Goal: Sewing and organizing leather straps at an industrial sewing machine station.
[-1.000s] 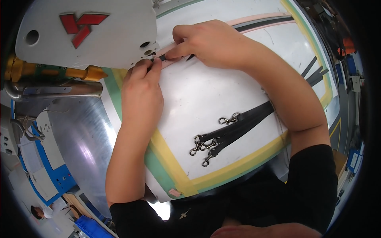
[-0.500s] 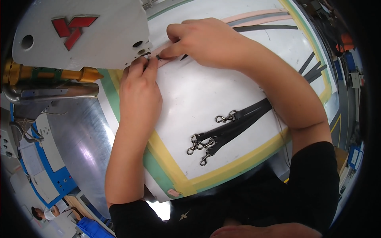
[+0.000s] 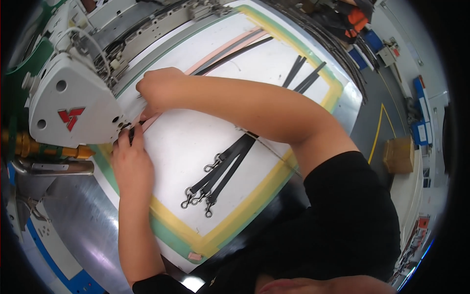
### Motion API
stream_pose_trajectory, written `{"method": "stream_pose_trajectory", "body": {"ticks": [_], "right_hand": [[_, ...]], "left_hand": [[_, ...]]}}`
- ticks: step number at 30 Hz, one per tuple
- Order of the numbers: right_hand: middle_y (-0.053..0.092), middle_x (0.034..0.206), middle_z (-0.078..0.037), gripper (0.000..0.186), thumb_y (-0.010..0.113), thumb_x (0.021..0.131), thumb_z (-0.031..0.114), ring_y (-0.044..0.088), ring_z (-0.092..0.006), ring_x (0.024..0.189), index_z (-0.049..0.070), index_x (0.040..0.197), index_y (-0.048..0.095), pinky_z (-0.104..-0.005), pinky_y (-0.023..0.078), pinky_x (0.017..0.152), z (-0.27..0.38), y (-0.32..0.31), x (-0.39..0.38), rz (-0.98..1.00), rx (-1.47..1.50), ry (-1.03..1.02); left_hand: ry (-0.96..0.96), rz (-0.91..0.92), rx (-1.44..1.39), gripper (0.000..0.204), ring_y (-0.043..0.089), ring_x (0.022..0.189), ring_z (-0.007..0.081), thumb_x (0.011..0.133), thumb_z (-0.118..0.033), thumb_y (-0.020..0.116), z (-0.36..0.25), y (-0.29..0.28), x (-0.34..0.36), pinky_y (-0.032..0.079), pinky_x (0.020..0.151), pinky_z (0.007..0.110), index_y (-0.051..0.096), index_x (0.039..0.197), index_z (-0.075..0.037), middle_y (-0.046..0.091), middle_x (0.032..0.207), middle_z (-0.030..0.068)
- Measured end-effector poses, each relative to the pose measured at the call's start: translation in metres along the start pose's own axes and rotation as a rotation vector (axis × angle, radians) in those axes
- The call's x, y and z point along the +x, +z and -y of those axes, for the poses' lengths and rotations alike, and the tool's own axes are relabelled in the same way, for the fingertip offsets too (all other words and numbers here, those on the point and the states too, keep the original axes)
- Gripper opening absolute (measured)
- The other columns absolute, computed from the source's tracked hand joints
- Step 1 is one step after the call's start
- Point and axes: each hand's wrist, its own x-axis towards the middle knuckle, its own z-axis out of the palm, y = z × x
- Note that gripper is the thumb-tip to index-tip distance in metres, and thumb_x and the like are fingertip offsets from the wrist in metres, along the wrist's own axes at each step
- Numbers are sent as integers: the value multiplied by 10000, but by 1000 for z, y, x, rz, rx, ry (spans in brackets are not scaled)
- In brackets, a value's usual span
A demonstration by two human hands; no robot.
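Note:
My left hand (image 3: 132, 164) reaches up to the white sewing machine head (image 3: 73, 105) with a red emblem. Its fingertips press together around a small dark piece (image 3: 131, 135) that I cannot make out. My right hand (image 3: 161, 89) is curled just beyond, fingers down by the near end of a pink strip (image 3: 152, 120); what they grip is hidden. Farther back, a long pink-and-grey strip (image 3: 227, 49) lies on the white work surface beside a black strap (image 3: 240, 55). Several black straps (image 3: 220, 169) with metal snap hooks (image 3: 209, 208) lie below my right forearm.
Yellow tape (image 3: 181, 225) and green tape (image 3: 169, 240) border the work surface. A gold-coloured cylinder (image 3: 49, 148) and a metal tube (image 3: 58, 167) jut out at the left. A cardboard box (image 3: 399, 156) stands on the right.
My view has swung, so the machine shows more fully and the hands sit farther left. The right hand's fingers are more curled and lower behind its wrist. The left stays by the machine.

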Motion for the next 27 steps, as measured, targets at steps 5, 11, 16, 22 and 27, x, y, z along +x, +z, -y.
{"method": "stream_pose_trajectory", "body": {"ticks": [5, 11, 16, 22, 27], "right_hand": [[747, 1083, -150, 594, 820, 792, 524, 722, -343, 1049, 36, 1120, 731, -465, 589, 847, -30, -15, -2, -30, -180, 40], [725, 1147, -146, 644, 831, 766, 549, 698, -330, 1104, 65, 1172, 706, -460, 566, 899, -112, -44, -34, -71, -296, 273], [732, 1097, -145, 673, 839, 742, 590, 707, -323, 1055, 45, 1114, 709, -433, 561, 887, -197, -60, -57, -165, -355, 414], [753, 1055, -187, 737, 848, 689, 640, 722, -342, 969, 12, 1062, 750, -413, 561, 843, -274, -81, -61, -90, -392, 572], [755, 993, -215, 842, 850, 613, 733, 729, -346, 950, -26, 970, 779, -413, 562, 839, -352, -89, -85, -185, -409, 684]], "left_hand": [[-13, 5, 40, 521, 610, 1131, 363, 874, -1, 603, 3, -4, -4, 494, 963, 493, 613, 1391, -66, 601, 1317, 171], [-28, 35, 60, 534, 608, 1137, 357, 878, -7, 600, -1, -6, -4, 492, 958, 495, 608, 1407, -79, 603, 1324, 167], [-25, 46, 43, 518, 597, 1158, 371, 902, 6, 581, -3, -1, -1, 480, 979, 485, 608, 1413, -79, 606, 1319, 180], [-32, 44, 62, 512, 598, 1162, 372, 904, 7, 580, 3, -7, -6, 481, 983, 478, 609, 1409, -70, 604, 1327, 190], [-33, 50, 63, 511, 592, 1169, 368, 907, -6, 586, -4, -6, 0, 479, 983, 480, 607, 1413, -78, 601, 1325, 180]]}}
